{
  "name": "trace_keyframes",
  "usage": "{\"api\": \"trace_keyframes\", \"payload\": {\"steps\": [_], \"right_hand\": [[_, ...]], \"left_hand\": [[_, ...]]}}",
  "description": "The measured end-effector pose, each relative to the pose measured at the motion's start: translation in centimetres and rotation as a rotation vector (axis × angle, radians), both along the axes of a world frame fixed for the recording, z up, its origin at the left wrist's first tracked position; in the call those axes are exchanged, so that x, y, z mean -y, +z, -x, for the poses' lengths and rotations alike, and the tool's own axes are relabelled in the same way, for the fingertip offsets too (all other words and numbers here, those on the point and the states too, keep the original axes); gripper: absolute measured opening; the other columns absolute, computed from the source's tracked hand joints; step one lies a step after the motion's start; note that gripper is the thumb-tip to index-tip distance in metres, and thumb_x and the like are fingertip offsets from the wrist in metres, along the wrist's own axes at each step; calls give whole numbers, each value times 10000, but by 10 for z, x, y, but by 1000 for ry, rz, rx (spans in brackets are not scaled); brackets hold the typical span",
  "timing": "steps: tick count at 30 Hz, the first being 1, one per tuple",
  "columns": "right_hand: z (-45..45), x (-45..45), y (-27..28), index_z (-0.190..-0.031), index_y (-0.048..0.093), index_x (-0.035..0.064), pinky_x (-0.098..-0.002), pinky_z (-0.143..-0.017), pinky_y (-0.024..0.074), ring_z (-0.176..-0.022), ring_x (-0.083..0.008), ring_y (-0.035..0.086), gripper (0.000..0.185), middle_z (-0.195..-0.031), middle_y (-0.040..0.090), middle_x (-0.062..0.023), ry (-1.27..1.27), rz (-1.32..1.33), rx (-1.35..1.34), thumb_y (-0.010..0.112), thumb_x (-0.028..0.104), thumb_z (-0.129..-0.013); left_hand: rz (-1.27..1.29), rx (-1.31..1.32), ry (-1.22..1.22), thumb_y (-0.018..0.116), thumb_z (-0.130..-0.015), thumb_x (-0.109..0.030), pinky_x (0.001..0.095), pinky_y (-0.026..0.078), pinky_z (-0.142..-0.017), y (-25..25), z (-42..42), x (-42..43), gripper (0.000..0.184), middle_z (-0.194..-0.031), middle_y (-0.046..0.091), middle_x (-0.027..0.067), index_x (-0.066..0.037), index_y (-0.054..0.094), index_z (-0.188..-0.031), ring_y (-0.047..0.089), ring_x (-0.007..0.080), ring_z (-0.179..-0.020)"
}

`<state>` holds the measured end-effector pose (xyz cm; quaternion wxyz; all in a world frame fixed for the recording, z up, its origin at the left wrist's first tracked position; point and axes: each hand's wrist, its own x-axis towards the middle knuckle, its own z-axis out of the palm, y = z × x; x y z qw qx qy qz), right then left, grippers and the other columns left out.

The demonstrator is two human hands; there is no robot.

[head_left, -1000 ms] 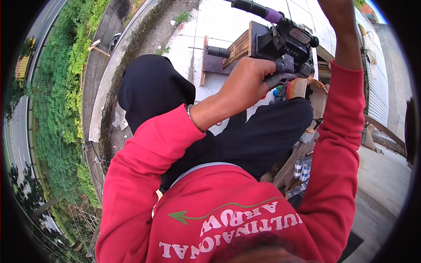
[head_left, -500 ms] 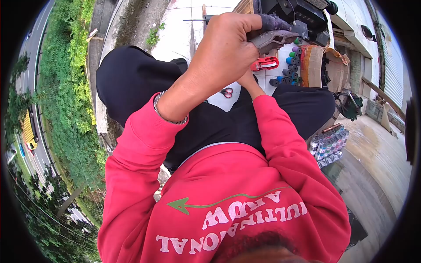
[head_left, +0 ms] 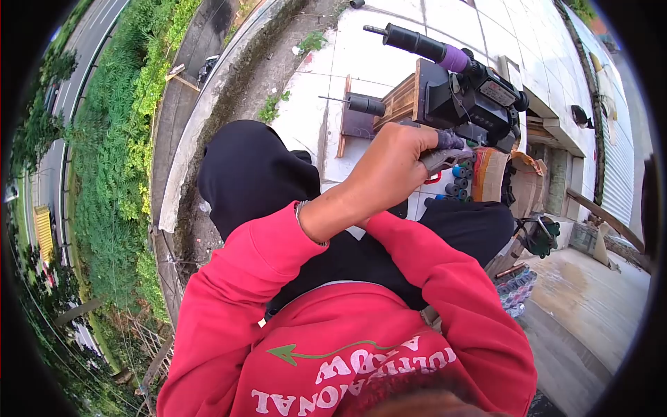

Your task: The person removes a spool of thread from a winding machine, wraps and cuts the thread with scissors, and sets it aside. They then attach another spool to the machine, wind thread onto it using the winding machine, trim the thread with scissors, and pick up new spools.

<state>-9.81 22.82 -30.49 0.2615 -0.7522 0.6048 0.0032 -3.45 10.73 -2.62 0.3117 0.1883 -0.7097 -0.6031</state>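
My left hand (head_left: pixel 396 167), with a bracelet at the wrist, reaches across in front of me. Its fingers are closed round a grey, flat piece (head_left: pixel 443 161) that I cannot identify, and dark purple wrapping covers a fingertip. Just beyond stands a black machine (head_left: pixel 465 97) with a dark spindle and a purple band. A second dark roller (head_left: pixel 366 104) on a thin rod sits left of it. Only a sliver of my right hand (head_left: pixel 363 224) shows behind the left forearm; its fingers are hidden. A red item (head_left: pixel 433 178) is partly covered by my left hand.
Several small blue and dark rolls (head_left: pixel 456 186) stand beside a cardboard box (head_left: pixel 489 177). My crossed legs (head_left: pixel 257 170) surround the near tiles. A green object (head_left: pixel 544 238) and a wrapped pack (head_left: pixel 515 288) lie right. On the left, a low ledge (head_left: pixel 208 132) borders plants and a road.
The view has tilted up, bringing the whole machine and its spindle into sight. My left hand now sits lower in the picture. The scissors and my right hand are largely hidden.
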Motion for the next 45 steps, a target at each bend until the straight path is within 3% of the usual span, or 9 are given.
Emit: {"api": "trace_keyframes", "payload": {"steps": [4, 6, 9, 11, 12, 16, 20, 30, 45], "right_hand": [[15, -13, 106, -1060, 712, 57, -449, -870, 538, -1029, -338, 700, 272, -1067, 731, -134, 127, -20, 311, 764, 124, -802], [35, 8, 219, -1028, 742, 45, -447, -826, 545, -945, -339, 714, 249, -1000, 736, -131, 104, -492, 255, 753, 73, -782], [53, 50, 380, -1041, 750, 53, -395, -748, 546, -841, -283, 712, 195, -957, 726, -103, 316, -570, 499, 777, 128, -862], [64, 85, 440, -1060, 743, 26, -330, -808, 584, -911, -227, 750, 260, -1083, 737, -115, 386, -277, 555, 827, 6, -814], [65, 99, 463, -1055, 739, 8, -306, -835, 591, -949, -183, 750, 273, -1084, 756, -116, 184, -216, 505, 833, -18, -801], [76, 204, 466, -1220, 690, 7, -271, -893, 566, -998, -129, 715, 266, -1104, 745, -85, 201, 207, 162, 723, 110, -977], [47, 251, 467, -1084, 767, -8, -321, -711, 558, -793, -164, 730, 320, -879, 784, -112, 157, 31, -96, 799, 231, -875], [31, 279, 449, -1053, 797, 47, -343, -755, 568, -842, -188, 739, 299, -922, 792, -98, 200, -112, -439, 808, 256, -840], [28, 280, 443, -1021, 805, 59, -371, -754, 567, -855, -231, 747, 307, -917, 790, -103, 365, -112, -499, 793, 303, -835]], "left_hand": [[-7, 29, 43, 633, -849, 108, 328, 555, -716, 5, -4, 7, 368, -914, 737, 241, -36, 768, -1159, 711, 171, -736], [10, 124, 62, 637, -859, 89, 333, 546, -691, 2, -6, 10, 311, -879, 737, 236, -23, 774, -1116, 706, 164, -730], [6, 119, 101, 624, -854, 87, 342, 535, -664, -10, -1, 10, 283, -843, 724, 238, -2, 769, -1080, 700, 185, -708], [-27, 59, 61, 618, -842, 96, 351, 536, -670, -12, -2, 8, 303, -836, 714, 246, -2, 767, -1087, 702, 208, -704], [-46, 3, 19, 611, -831, 105, 361, 537, -675, -12, -2, 8, 323, -829, 703, 253, -2, 764, -1094, 704, 230, -700], [24, 80, 47, 645, -775, 92, 379, 545, -718, -25, 10, 3, 326, -843, 668, 283, -8, 769, -1059, 722, 344, -744], [33, 65, 107, 640, -731, 75, 496, 497, -676, -22, 7, -2, 200, -795, 618, 306, 35, 734, -903, 636, 493, -790], [34, 26, 48, 605, -733, 91, 524, 496, -684, -26, 4, -11, 194, -802, 627, 298, 42, 719, -881, 624, 502, -801], [96, 43, 66, 612, -730, 78, 526, 492, -695, -23, -1, -9, 182, -805, 630, 296, 42, 715, -876, 626, 498, -811]]}}
